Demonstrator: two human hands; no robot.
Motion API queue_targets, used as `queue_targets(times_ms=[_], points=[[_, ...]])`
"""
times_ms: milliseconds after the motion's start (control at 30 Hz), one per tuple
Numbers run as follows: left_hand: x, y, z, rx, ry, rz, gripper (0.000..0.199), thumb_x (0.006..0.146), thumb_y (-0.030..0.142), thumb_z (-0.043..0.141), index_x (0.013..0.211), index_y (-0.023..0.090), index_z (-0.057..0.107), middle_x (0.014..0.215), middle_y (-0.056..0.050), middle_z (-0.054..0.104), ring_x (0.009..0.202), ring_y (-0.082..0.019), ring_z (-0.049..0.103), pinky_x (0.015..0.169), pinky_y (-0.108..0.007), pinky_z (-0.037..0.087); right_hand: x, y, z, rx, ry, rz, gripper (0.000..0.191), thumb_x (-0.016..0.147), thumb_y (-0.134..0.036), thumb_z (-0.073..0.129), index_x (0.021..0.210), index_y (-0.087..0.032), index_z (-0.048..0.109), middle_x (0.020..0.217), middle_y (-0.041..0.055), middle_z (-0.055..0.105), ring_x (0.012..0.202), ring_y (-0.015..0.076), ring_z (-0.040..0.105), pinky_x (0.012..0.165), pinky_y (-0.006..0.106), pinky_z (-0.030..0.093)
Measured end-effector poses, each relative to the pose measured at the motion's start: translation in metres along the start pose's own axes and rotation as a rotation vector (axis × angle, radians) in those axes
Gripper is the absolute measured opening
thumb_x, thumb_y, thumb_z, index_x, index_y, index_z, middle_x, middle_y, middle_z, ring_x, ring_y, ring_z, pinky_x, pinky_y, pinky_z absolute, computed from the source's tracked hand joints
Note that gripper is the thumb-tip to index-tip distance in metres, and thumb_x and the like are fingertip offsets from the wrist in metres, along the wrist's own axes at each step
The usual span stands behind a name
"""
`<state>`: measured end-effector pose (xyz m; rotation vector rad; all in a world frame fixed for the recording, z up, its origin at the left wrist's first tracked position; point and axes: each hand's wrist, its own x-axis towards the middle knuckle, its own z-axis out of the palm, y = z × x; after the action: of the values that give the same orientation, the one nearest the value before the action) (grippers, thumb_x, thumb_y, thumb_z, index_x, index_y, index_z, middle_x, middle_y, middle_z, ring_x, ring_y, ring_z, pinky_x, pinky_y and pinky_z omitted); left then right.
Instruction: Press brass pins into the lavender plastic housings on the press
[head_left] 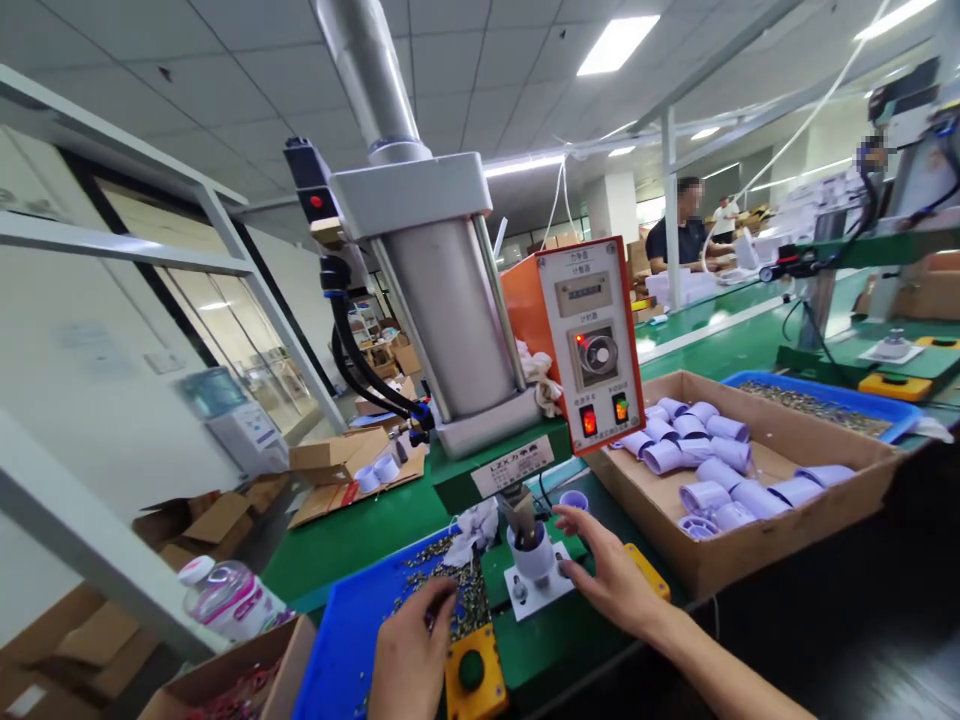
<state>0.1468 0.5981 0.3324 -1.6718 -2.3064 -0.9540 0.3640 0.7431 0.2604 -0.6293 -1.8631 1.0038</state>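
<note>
A pale purple plastic ring (531,556) stands upright on the white base plate (541,598) of a press (454,310), with the press's metal tip (520,512) down at its opening. My right hand (611,575) is just right of this ring, thumb and fingers spread, holding nothing visible. Behind its fingertips is another pale ring (574,498); whether they touch is unclear. My left hand (412,645) is by the near edge of a blue tray (341,625) of small metal pieces (471,590). Its thumb and forefinger are curled together, and anything between them is hidden.
Yellow button boxes (477,672) flank the base plate. An orange control box (571,345) adjoins the press. A cardboard box (780,545) of pale rings stands right, another blue tray (900,412) behind it. A bottle (232,600) is at left. A co-worker (679,235) sits farther back.
</note>
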Motion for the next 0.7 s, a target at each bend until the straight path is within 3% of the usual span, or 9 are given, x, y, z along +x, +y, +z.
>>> queue_targets(times_ms=[133,300,500,700], points=[[0.029,0.032,-0.004,-0.086,-0.129,-0.068,0.023,0.082,0.036,0.053,0.087,0.025,0.072,0.089,0.000,0.076,0.084,-0.020,0.070,0.079,-0.032,0.054,0.010,-0.012,0.026,0.232,-0.060,0.057,0.081,0.070,-0.019,0.062,0.144,-0.022,0.028,0.139,0.0093,0.048,0.125,0.0230,0.048,0.106,0.039,0.038],[0.058,0.067,-0.005,-0.043,-0.242,-0.011,0.022,0.082,0.032,0.053,0.078,0.021,0.072,0.082,-0.003,0.074,0.080,-0.019,0.067,0.076,-0.030,0.048,0.015,-0.023,0.048,0.302,0.048,0.098,0.073,0.070,-0.017,0.060,0.138,-0.018,0.036,0.132,0.0094,0.056,0.122,0.0231,0.053,0.106,0.038,0.038],[0.078,0.095,0.013,0.126,-0.490,0.061,0.014,0.078,0.021,0.058,0.082,0.018,0.071,0.093,-0.004,0.074,0.093,-0.018,0.066,0.087,-0.028,0.045,0.014,-0.023,0.047,0.303,0.052,0.084,0.072,0.069,-0.014,0.060,0.137,-0.018,0.038,0.134,0.0097,0.056,0.123,0.0235,0.052,0.106,0.039,0.038],[0.083,0.101,0.022,0.188,-0.554,0.071,0.011,0.075,0.020,0.060,0.081,0.018,0.069,0.093,-0.003,0.072,0.094,-0.018,0.063,0.086,-0.027,0.045,0.016,-0.023,0.047,0.342,0.042,0.100,0.074,0.066,-0.010,0.061,0.137,-0.019,0.040,0.129,0.0088,0.060,0.118,0.0226,0.056,0.104,0.038,0.040]])
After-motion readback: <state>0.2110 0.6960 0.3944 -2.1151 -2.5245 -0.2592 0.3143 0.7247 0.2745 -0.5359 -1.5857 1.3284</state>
